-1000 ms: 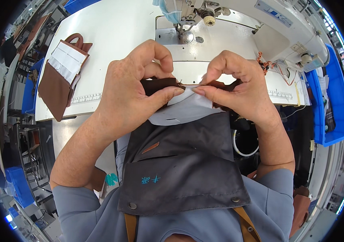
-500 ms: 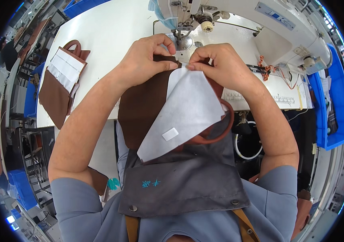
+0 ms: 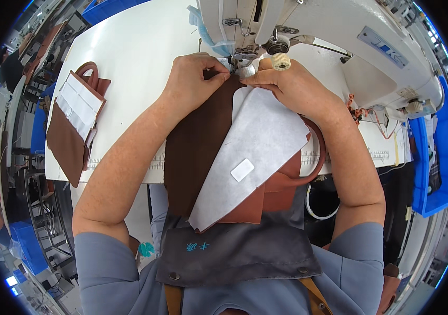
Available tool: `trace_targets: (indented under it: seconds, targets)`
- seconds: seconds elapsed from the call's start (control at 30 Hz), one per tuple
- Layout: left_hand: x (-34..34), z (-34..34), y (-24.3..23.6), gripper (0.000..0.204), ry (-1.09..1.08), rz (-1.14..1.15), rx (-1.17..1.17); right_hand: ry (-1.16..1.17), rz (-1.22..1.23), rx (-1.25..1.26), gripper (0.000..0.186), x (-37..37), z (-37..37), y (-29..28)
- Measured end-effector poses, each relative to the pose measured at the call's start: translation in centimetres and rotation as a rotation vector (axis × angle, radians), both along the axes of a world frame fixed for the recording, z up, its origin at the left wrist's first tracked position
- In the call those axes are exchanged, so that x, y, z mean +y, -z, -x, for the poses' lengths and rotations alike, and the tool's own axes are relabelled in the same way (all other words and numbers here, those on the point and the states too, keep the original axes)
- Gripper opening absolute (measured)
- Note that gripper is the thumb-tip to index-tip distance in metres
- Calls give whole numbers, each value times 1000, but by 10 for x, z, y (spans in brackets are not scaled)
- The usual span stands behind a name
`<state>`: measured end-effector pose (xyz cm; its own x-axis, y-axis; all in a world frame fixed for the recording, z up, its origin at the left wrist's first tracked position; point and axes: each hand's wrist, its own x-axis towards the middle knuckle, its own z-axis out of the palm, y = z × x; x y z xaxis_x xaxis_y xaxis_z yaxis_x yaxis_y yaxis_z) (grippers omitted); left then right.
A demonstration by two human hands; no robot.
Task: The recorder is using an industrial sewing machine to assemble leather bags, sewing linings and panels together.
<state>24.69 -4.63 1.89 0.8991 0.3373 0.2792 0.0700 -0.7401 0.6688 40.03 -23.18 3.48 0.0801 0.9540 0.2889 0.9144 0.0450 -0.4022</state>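
Observation:
A half-made bag hangs over the front edge of the table onto my lap, with a dark brown fabric panel [image 3: 198, 147], a white lining piece [image 3: 263, 134] bearing a small white patch, and a reddish-brown body with a looped handle [image 3: 321, 152]. My left hand [image 3: 195, 79] pinches the brown panel's top edge just left of the needle area. On the other side, my right hand [image 3: 282, 84] is closed over the bag's upper edge, thumb and fingers together. Between them the edge lies at the presser foot [image 3: 233, 62] of the white sewing machine [image 3: 376, 47].
At the left of the white table [image 3: 121, 63] lies a second bag piece [image 3: 79, 107] with a brown panel, white lining and handle. A blue bin [image 3: 418, 168] stands at the right. A light blue mask [image 3: 200, 26] hangs by the machine head. Orange thread [image 3: 358, 110] sits under the machine arm.
Both hands have brought the bag's top edge up to the presser foot. My right hand has slid forward. My head view has shifted, and more of the reddish-brown body shows.

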Motion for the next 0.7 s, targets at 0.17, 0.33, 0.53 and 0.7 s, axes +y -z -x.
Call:
trace_targets:
  seconds: [0.17, 0.33, 0.53, 0.7]
  targets:
    - [-3, -6, 3, 15, -73, -19, -91, -41, -81, 0, 22, 3, -10, 8]
    - [-1, -9, 2, 12, -102, -12, -72, 35, -18, -64, 18, 6, -14, 9]
    - [-1, -10, 3, 12, -97, -37, -71, 50, -38, -9, 20, 6, -14, 9]
    - [0, -10, 5, 12, -93, -50, -87, 54, -6, -74, 20, 5, -14, 9]
